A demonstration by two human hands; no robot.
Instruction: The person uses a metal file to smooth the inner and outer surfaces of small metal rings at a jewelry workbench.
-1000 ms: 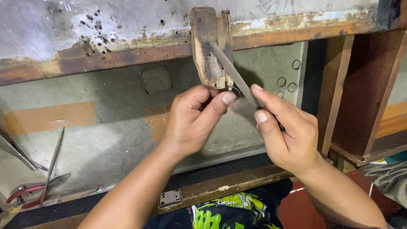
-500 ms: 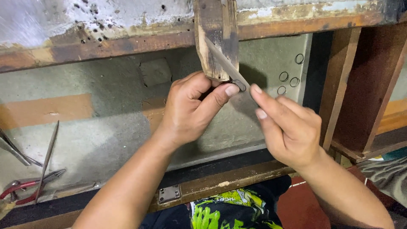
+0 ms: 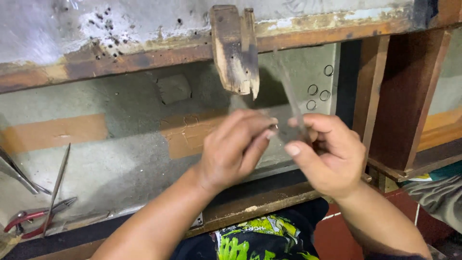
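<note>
My left hand (image 3: 236,147) pinches something very small at its fingertips, too blurred to name. My right hand (image 3: 327,151) grips a thin flat metal file (image 3: 288,94) that points up and away, blurred by motion. Both hands sit close together, below a worn wooden bench peg (image 3: 235,48) that juts from the bench edge. The fingertips of the two hands nearly touch.
A grey work tray (image 3: 120,144) with orange patches lies under the hands. Red-handled pliers (image 3: 33,219), a thin needle file (image 3: 57,185) and tweezers (image 3: 17,173) lie at the left. Small metal rings (image 3: 318,89) sit at the tray's back right. A wooden post (image 3: 409,96) stands to the right.
Both hands have dropped away from the wooden peg and come lower. The file has swung more upright in my right hand.
</note>
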